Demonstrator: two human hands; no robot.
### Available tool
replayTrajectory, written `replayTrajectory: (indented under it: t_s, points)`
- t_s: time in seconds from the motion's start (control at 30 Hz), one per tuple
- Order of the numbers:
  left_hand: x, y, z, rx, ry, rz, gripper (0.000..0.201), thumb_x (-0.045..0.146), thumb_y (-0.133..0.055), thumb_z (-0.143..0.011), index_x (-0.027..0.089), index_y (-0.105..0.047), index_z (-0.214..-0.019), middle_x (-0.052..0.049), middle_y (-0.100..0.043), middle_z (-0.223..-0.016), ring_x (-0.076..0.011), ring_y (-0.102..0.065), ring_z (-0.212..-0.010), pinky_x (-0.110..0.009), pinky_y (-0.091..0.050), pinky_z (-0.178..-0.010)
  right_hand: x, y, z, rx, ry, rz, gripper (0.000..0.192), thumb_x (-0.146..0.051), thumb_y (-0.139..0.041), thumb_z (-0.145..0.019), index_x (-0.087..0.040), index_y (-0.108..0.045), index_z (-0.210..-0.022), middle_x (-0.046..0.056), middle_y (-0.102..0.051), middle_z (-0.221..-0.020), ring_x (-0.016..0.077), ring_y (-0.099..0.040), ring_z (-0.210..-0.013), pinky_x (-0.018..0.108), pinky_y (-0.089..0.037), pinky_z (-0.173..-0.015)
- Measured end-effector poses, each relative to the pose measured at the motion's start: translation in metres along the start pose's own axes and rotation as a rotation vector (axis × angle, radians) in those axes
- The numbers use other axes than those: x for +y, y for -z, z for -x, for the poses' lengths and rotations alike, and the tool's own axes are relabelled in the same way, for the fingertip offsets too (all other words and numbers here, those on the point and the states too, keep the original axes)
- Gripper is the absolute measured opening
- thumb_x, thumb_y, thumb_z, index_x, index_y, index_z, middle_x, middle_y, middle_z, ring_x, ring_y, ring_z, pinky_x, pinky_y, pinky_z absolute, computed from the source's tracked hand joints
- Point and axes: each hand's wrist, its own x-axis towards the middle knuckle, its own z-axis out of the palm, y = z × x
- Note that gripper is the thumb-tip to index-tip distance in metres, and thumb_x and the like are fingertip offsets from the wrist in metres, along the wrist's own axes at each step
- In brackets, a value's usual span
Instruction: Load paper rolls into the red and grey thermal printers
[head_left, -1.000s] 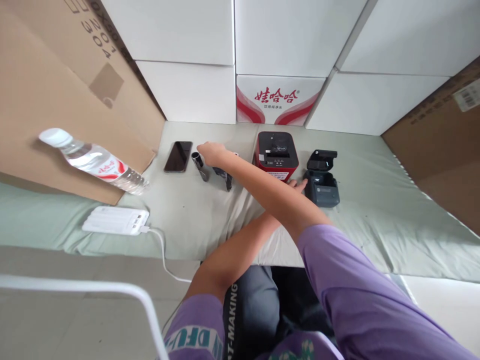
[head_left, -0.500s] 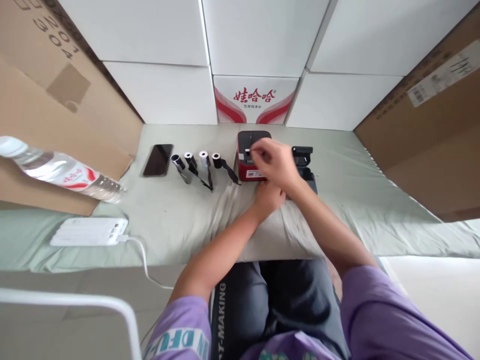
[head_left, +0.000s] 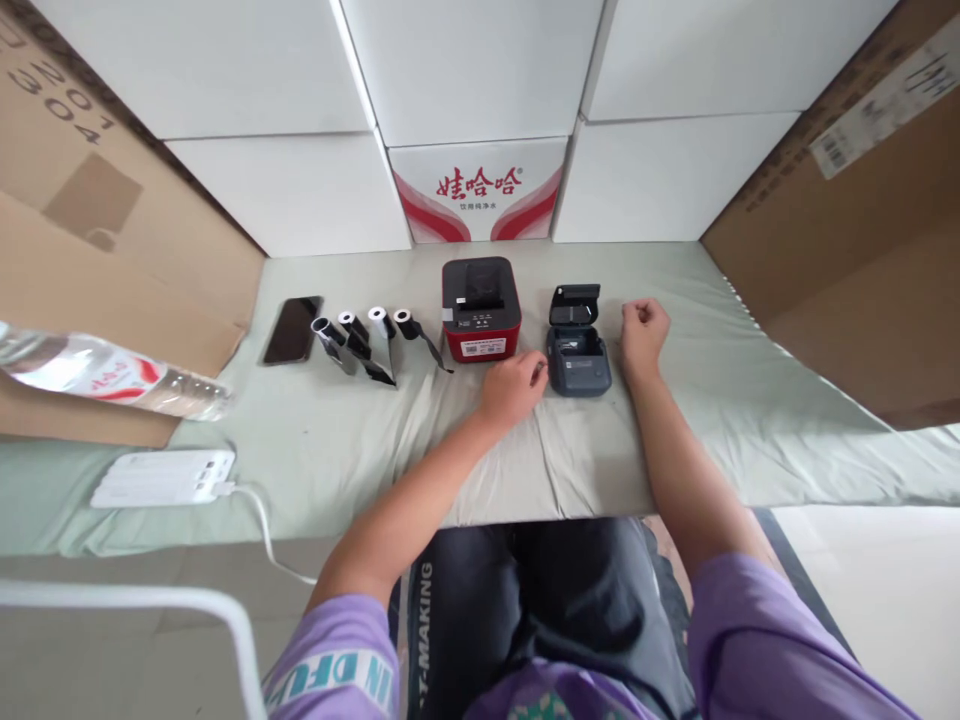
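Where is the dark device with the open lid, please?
In the head view, the dark device sits right of centre, between the left hand and the right hand.

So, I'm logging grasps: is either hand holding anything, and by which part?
Nothing is visibly held; the left hand and right hand flank the dark open-lidded device.

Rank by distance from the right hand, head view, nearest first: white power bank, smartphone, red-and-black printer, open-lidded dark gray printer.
1. Open-lidded dark gray printer: just left of the right hand.
2. Red-and-black printer: farther left, past the gray one.
3. Smartphone: well to the left.
4. White power bank: far left, near the front edge.
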Motion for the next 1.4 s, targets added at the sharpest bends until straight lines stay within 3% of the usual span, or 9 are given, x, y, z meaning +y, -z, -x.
replayTrajectory:
  t_s: [0.2, 0.33, 0.37, 0.5, 0.7, 0.83, 1.13, 1.23, 1.4]
  points:
    - [-0.024, 0.058, -0.011, 0.302, -0.319, -0.049, 0.029, 0.039, -0.053, -0.102, 0.021, -0.07, -0.088, -0.004, -0.072, -0.077, -0.0155, -0.066, -0.073, -0.03, -0.047, -0.071, 0.008, -0.006, 0.002, -0.038, -0.006, 0.007, 0.013, -0.024, -0.056, -0.082, -0.021, -0.054, -0.069, -0.005, -0.045, -0.061, 0.0142, -0.041, -0.06, 0.033, -0.039, -0.065]
    - [-0.083, 0.136, -0.029, 0.756, 0.07, -0.12, 0.043, 0.037, -0.034, -0.107, 0.018, -0.071, -0.096, -0.007, -0.069, -0.082, -0.0193, -0.065, -0.08, -0.035, -0.05, -0.079, 0.008, -0.006, 0.003, -0.048, -0.021, -0.013, 0.013, -0.021, -0.056, -0.083, -0.022, -0.053, -0.069, -0.005, -0.044, -0.062, 0.0143, -0.041, -0.06, 0.033, -0.039, -0.066]
    - [-0.099, 0.153, -0.033, 0.725, 0.177, -0.151, 0.039, 0.035, -0.036, -0.105, 0.018, -0.072, -0.104, -0.009, -0.07, -0.091, -0.0212, -0.065, -0.087, -0.037, -0.051, -0.083, 0.008, -0.006, 0.003, -0.052, -0.023, -0.017, 0.013, -0.021, -0.056, -0.083, -0.022, -0.053, -0.07, -0.005, -0.044, -0.062, 0.0143, -0.041, -0.06, 0.033, -0.039, -0.066]
    - [-0.142, 0.192, -0.046, -0.051, 0.468, -0.347, 0.036, 0.034, -0.073, -0.078, 0.028, -0.076, -0.114, -0.007, -0.064, -0.137, -0.0381, -0.051, -0.133, -0.055, -0.037, -0.114, 0.009, -0.006, 0.002, -0.065, -0.019, -0.015, 0.012, -0.02, -0.056, -0.082, -0.021, -0.054, -0.07, -0.005, -0.045, -0.063, 0.014, -0.041, -0.061, 0.033, -0.038, -0.066]
    - [-0.134, 0.173, -0.06, -0.183, 0.599, -0.49, 0.043, 0.039, -0.077, -0.074, 0.033, -0.075, -0.117, -0.003, -0.036, -0.168, -0.0432, -0.024, -0.152, -0.064, -0.026, -0.117, 0.012, -0.007, 0.001, -0.079, -0.017, 0.002, 0.013, -0.024, -0.057, -0.083, -0.022, -0.053, -0.071, -0.005, -0.046, -0.061, 0.0138, -0.042, -0.06, 0.032, -0.036, -0.064]
    - [-0.129, 0.171, -0.065, -0.156, 0.525, -0.443, 0.033, 0.032, -0.077, -0.075, 0.029, -0.074, -0.107, -0.006, -0.061, -0.146, -0.0392, -0.04, -0.144, -0.061, -0.026, -0.117, 0.013, -0.007, 0.001, -0.082, 0.001, -0.004, 0.011, -0.024, -0.056, -0.082, -0.022, -0.054, -0.072, -0.005, -0.045, -0.061, 0.0145, -0.042, -0.061, 0.033, -0.037, -0.065]
    - [-0.097, 0.2, -0.068, 0.362, 0.071, 0.342, 0.06, 0.069, -0.07, -0.084, 0.032, -0.064, -0.13, 0.002, -0.071, -0.105, -0.0139, -0.066, -0.082, -0.035, -0.056, -0.077, 0.011, -0.005, 0.002, -0.1, -0.025, -0.001, 0.018, -0.035, -0.057, -0.085, -0.023, -0.053, -0.072, -0.003, -0.046, -0.063, 0.0162, -0.044, -0.063, 0.035, -0.045, -0.071]
    - [-0.055, 0.183, -0.07, 0.238, -0.025, 0.433, 0.089, 0.079, -0.073, -0.075, 0.032, -0.05, -0.147, -0.002, -0.071, -0.107, -0.0163, -0.067, -0.084, -0.034, -0.057, -0.071, 0.01, -0.006, 0.002, -0.1, -0.026, 0.001, 0.019, -0.037, -0.057, -0.086, -0.024, -0.052, -0.072, -0.004, -0.046, -0.062, 0.0158, -0.044, -0.063, 0.033, -0.044, -0.069]
    - [0.009, 0.108, -0.079, -0.041, -0.218, 0.469, 0.059, 0.058, -0.071, -0.089, 0.023, -0.061, -0.135, -0.011, -0.07, -0.127, -0.0221, -0.07, -0.105, -0.04, -0.059, -0.093, 0.01, -0.006, 0.002, -0.1, -0.039, -0.005, 0.013, -0.027, -0.056, -0.085, -0.023, -0.054, -0.072, -0.005, -0.046, -0.062, 0.0159, -0.045, -0.063, 0.033, -0.042, -0.071]
